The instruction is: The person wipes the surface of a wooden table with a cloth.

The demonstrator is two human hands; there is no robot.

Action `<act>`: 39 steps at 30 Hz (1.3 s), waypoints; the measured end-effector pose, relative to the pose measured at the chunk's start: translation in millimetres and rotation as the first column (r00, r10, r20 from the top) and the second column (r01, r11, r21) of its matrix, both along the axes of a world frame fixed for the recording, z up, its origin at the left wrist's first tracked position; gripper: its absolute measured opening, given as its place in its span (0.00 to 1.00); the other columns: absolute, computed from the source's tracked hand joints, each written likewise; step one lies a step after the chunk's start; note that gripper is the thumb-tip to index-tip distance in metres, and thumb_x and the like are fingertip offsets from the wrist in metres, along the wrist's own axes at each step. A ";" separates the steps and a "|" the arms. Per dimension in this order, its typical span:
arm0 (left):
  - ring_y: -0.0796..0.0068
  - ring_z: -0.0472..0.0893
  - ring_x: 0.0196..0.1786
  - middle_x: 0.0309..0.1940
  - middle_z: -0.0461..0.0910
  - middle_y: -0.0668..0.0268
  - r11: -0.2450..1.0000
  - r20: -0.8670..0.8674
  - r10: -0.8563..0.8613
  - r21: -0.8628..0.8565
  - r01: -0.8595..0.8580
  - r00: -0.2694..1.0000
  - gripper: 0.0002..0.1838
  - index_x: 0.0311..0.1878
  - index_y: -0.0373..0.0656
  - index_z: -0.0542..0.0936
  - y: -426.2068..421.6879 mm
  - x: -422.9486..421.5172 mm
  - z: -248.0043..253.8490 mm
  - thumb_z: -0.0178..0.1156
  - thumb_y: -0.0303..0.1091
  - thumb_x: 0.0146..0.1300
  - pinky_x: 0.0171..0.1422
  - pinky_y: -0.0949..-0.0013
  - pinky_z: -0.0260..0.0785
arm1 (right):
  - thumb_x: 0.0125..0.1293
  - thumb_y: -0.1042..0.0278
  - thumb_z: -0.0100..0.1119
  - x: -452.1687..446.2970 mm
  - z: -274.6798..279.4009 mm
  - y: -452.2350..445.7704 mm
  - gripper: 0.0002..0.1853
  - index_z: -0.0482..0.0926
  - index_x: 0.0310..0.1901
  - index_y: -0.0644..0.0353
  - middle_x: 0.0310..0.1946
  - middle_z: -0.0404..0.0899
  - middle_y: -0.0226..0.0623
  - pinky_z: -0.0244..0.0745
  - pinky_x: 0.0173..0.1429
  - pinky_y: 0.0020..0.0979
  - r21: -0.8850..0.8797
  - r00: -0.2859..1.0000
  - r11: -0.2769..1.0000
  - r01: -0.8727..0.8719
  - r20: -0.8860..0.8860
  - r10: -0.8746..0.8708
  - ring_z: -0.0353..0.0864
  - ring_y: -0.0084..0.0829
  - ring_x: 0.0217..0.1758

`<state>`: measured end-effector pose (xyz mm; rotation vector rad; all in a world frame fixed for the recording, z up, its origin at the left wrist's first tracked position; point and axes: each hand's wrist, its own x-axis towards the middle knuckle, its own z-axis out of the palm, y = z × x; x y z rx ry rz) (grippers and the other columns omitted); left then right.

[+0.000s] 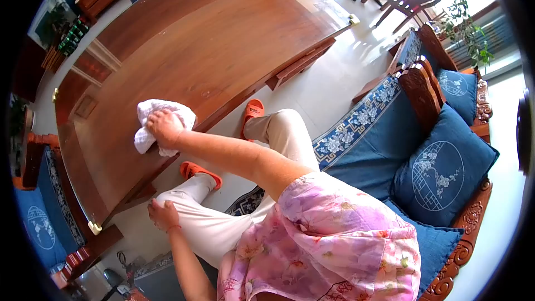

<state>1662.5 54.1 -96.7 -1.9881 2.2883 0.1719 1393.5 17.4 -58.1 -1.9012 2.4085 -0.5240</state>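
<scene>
A crumpled white cloth (146,144) lies on the glossy wooden table (206,50) near its front edge. My right hand (165,127) presses down on it from above, fingers bent into the folds. Part of the cloth spreads out beyond my fingers and palm. My left hand (164,215) rests on my left knee, holding nothing, with its fingers apart and partly curved over the light trousers (209,228). A thin red band circles that wrist.
Brass-coloured guards (354,19) cover the table's corners. A wooden sofa with blue cushions (437,170) stands at the right, another blue seat (42,217) at the lower left. Further back are a wooden chair (402,1), part of another person, and a leafy plant (471,33).
</scene>
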 end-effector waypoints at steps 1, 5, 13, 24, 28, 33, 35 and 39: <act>0.53 0.66 0.64 0.65 0.64 0.58 1.000 -0.019 -0.010 -0.005 0.010 1.000 0.29 0.61 0.46 0.69 0.5 2.0 -2.9 0.51 0.45 0.54 0.62 0.52 0.66 | 0.51 0.58 0.61 -14.6 -2.0 3.9 0.26 0.74 0.54 0.55 0.56 0.72 0.36 0.56 0.68 0.39 -0.010 0.999 0.999 0.038 -0.027 -0.039 0.67 0.35 0.63; 0.51 0.65 0.64 0.64 0.65 0.54 0.999 -0.067 -0.033 -0.031 0.031 0.997 0.30 0.60 0.45 0.69 -2.0 13.8 -12.8 0.53 0.45 0.54 0.63 0.52 0.64 | 0.47 0.68 0.62 -112.8 4.4 36.2 0.19 0.76 0.44 0.58 0.48 0.75 0.37 0.64 0.62 0.41 -0.070 0.950 0.948 0.310 0.064 -0.306 0.73 0.39 0.56; 0.44 0.66 0.61 0.60 0.66 0.45 0.992 -0.143 -0.105 -0.086 0.093 0.984 0.29 0.58 0.38 0.69 -15.3 31.7 -38.0 0.54 0.40 0.53 0.65 0.52 0.59 | 0.53 0.67 0.57 -302.9 2.7 149.1 0.17 0.77 0.46 0.58 0.51 0.76 0.42 0.70 0.60 0.38 -0.097 0.675 0.668 0.737 0.100 -0.731 0.73 0.41 0.58; 0.44 0.67 0.58 0.58 0.67 0.44 0.993 -0.030 -0.110 -0.055 0.108 0.993 0.28 0.58 0.35 0.68 -18.2 26.2 -32.5 0.53 0.37 0.54 0.64 0.51 0.59 | 0.53 0.55 0.60 -481.7 4.8 290.8 0.29 0.72 0.55 0.60 0.54 0.75 0.43 0.62 0.66 0.36 0.082 0.238 0.237 0.968 -0.009 -0.971 0.71 0.37 0.61; 0.44 0.67 0.58 0.57 0.67 0.44 0.997 0.000 -0.080 -0.014 0.080 0.997 0.28 0.58 0.35 0.68 -17.3 13.6 -23.8 0.52 0.37 0.54 0.64 0.50 0.59 | 0.51 0.51 0.61 -520.0 3.2 307.7 0.33 0.72 0.57 0.64 0.57 0.74 0.46 0.58 0.68 0.38 0.125 0.107 0.098 0.987 -0.061 -0.992 0.70 0.41 0.64; 0.43 0.67 0.58 0.57 0.67 0.44 0.992 0.019 -0.115 -0.053 0.116 0.993 0.28 0.59 0.35 0.68 -15.1 7.3 -21.8 0.52 0.38 0.54 0.64 0.50 0.59 | 0.53 0.51 0.60 -507.4 24.0 305.1 0.33 0.72 0.57 0.67 0.57 0.73 0.49 0.58 0.67 0.40 0.225 0.229 0.196 0.954 -0.133 -0.964 0.69 0.46 0.63; 0.44 0.67 0.58 0.58 0.67 0.44 0.994 0.004 -0.101 -0.050 0.102 0.995 0.29 0.59 0.35 0.68 -14.5 3.1 -23.2 0.52 0.38 0.54 0.64 0.51 0.59 | 0.57 0.57 0.54 -488.2 5.1 297.2 0.25 0.75 0.49 0.70 0.50 0.76 0.53 0.62 0.64 0.45 0.152 0.327 0.299 0.942 -0.214 -0.921 0.74 0.49 0.57; 0.45 0.67 0.59 0.59 0.67 0.46 0.993 0.059 -0.113 -0.024 0.114 0.992 0.29 0.60 0.35 0.68 -22.3 -9.3 -23.5 0.52 0.39 0.55 0.65 0.52 0.59 | 0.53 0.63 0.54 -382.1 7.0 260.6 0.23 0.72 0.46 0.74 0.46 0.76 0.59 0.64 0.65 0.44 0.102 0.661 0.667 0.738 -0.310 -0.684 0.75 0.50 0.56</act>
